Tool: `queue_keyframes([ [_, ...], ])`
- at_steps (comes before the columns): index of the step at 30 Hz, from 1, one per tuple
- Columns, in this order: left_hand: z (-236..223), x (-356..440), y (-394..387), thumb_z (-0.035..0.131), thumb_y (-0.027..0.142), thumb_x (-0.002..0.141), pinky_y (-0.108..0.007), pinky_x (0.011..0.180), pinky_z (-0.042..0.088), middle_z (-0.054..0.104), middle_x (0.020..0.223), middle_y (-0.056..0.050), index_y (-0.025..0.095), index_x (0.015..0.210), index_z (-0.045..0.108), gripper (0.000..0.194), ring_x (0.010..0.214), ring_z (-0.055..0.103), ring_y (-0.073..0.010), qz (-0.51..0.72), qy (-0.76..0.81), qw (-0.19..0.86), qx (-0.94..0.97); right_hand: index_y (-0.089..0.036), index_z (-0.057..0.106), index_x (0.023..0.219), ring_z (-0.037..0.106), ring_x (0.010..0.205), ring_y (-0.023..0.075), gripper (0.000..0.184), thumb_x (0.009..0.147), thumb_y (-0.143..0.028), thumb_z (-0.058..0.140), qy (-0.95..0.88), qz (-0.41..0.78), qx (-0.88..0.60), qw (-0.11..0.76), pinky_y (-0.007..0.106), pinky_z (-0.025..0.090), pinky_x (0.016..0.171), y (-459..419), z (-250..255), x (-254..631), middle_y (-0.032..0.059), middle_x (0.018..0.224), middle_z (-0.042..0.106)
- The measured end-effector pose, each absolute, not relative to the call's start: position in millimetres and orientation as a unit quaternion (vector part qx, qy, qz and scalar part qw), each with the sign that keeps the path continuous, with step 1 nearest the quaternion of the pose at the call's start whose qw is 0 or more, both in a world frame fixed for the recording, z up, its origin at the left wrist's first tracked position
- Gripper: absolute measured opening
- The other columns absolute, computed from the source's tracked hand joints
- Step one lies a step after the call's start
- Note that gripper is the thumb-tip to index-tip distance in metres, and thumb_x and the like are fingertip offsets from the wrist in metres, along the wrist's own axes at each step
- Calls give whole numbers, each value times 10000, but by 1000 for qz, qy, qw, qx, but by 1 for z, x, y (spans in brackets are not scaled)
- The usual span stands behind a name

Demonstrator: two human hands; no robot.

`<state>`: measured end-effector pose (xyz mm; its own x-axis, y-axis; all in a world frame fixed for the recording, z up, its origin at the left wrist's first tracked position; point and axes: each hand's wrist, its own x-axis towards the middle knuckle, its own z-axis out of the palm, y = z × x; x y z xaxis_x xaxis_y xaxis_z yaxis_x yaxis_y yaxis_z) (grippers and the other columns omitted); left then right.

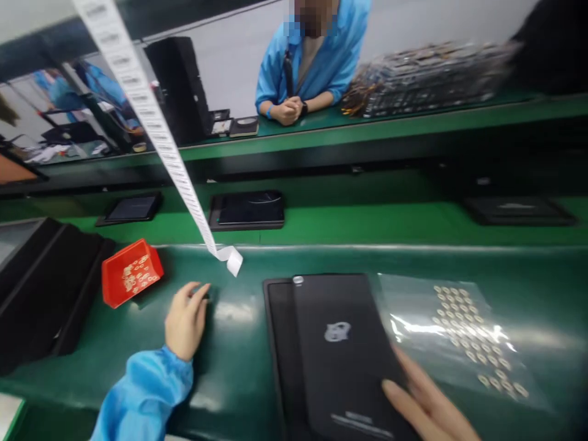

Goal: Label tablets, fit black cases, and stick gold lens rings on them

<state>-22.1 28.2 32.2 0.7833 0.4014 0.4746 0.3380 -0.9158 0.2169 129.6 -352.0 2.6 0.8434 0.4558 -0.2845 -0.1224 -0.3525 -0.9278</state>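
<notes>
My right hand (429,395) grips the lower right edge of a black tablet (342,355), thumb on its back. The tablet lies back side up, showing a pale logo, a camera lens at the top left corner and small print near the bottom. Under its left side a black tray (281,343) shows on the bench. My left hand (186,321) rests over the green mat with its fingers loosely bent and apart, and nothing shows in it. Left of that hand, a red bin (113,282) holds small pale rings.
A clear sheet (408,306) with rows of pale rings lies at right. A label strip (158,125) hangs down to the mat. Further tablets lie on the green belt, one on a tray (250,209). Black stacked trays (41,294) stand left. A person in blue (316,61) leans opposite.
</notes>
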Motion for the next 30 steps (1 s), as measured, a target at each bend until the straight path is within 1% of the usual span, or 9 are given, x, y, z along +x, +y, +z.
queue_keyframes([
  [2,26,-23,62,465,251,982,-364,849,502,598,1192,-100,214,1142,674,266,955,592,-222,243,159,58,955,-182,403,1474,571,1213,253,645,946,-544,481,-109,302,-753,574,299,576,905,-333,13,113,99,1416,503],
  [4,19,-24,82,507,260,975,-336,816,488,634,1098,-65,237,1075,700,219,903,594,-203,243,118,97,958,-177,414,1456,559,1231,230,560,981,-471,446,-160,264,-775,551,308,554,945,-314,18,101,101,1412,509],
  [6,14,-21,89,542,251,964,-314,785,477,640,980,-50,225,1033,702,176,859,595,-189,263,95,133,951,-210,415,1446,508,1286,220,480,993,-363,442,-235,130,-836,478,352,509,1011,-301,21,96,87,1431,490],
  [9,19,-3,73,541,214,969,-289,820,484,625,975,-46,195,1028,665,139,895,610,-168,272,76,186,941,-211,355,1478,303,1419,235,521,972,-260,467,-341,-41,-874,345,399,364,1116,-293,28,95,84,1528,339],
  [13,37,34,23,574,169,949,-238,847,483,643,1016,-10,226,1043,648,132,947,615,-130,225,31,310,923,-153,376,1464,135,1463,289,684,866,-377,621,-506,-20,-831,231,440,98,1177,-286,31,92,107,1574,237],
  [16,47,58,-4,631,147,915,-235,810,472,649,948,7,224,1020,646,131,894,600,-123,211,2,346,914,-168,402,1458,86,1462,318,815,765,-471,706,-540,1,-822,182,477,-1,1157,-284,27,89,107,1576,237],
  [25,56,85,-20,594,89,918,-335,838,486,623,922,-60,130,896,624,56,988,548,-218,209,-88,156,961,-182,440,1446,121,1447,333,776,750,-423,684,-522,0,-832,188,479,52,1130,-286,27,87,94,1560,287],
  [27,50,80,-29,558,84,934,-362,923,488,628,992,-71,136,932,621,81,1123,544,-240,194,-76,178,962,-168,463,1431,165,1435,344,724,768,-393,647,-513,-14,-836,196,475,107,1118,-290,24,83,104,1550,306],
  [30,38,70,-46,493,91,963,-411,1031,453,608,1196,-92,154,1170,592,237,1280,477,-247,170,-43,256,951,-145,503,1397,249,1397,369,673,779,-393,604,-494,-50,-845,199,485,191,1078,-299,17,73,127,1507,378],
])
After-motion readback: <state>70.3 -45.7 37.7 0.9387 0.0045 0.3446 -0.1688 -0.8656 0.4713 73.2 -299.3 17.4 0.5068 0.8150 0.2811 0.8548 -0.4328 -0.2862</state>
